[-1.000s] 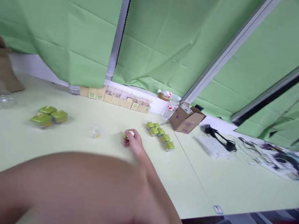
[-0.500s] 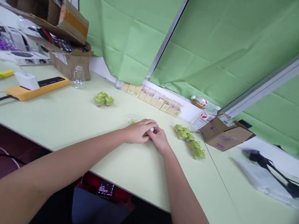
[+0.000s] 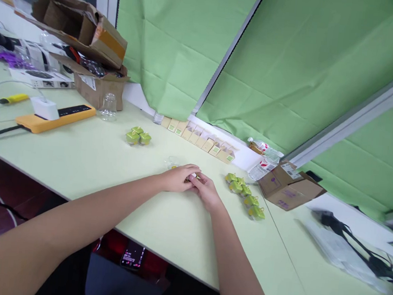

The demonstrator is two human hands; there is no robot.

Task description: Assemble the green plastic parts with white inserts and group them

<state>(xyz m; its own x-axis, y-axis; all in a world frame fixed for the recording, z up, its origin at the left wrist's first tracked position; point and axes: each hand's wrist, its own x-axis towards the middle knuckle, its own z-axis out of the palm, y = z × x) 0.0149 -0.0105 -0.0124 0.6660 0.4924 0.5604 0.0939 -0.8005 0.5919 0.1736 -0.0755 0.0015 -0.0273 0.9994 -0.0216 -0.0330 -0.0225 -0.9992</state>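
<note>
Both my hands meet over the middle of the table around one small white and yellowish object point(image 3: 191, 176), mostly covered by fingers, its kind unclear. My left hand point(image 3: 179, 177) is closed over its left side. From the right, my right hand point(image 3: 205, 189) pinches it with the thumb on top. Just beyond my left hand lies a clear plastic piece point(image 3: 172, 161) with something yellow in it, partly hidden by that hand. To the right sit several small clear containers with green lids point(image 3: 241, 188) and yellow loops. Three similar green-lidded containers point(image 3: 137, 136) stand at the left.
A row of small beige cartons point(image 3: 199, 137) lines the wall. An orange power strip point(image 3: 56, 118), a clear jar point(image 3: 108, 107) and stacked cardboard boxes point(image 3: 100, 88) occupy the left. On the right are a cardboard box point(image 3: 289, 188) and black straps point(image 3: 356, 246) on plastic.
The camera view has shifted slightly. My hands stay together around the small object, and my right hand has turned a little, showing more of its fingers below.
</note>
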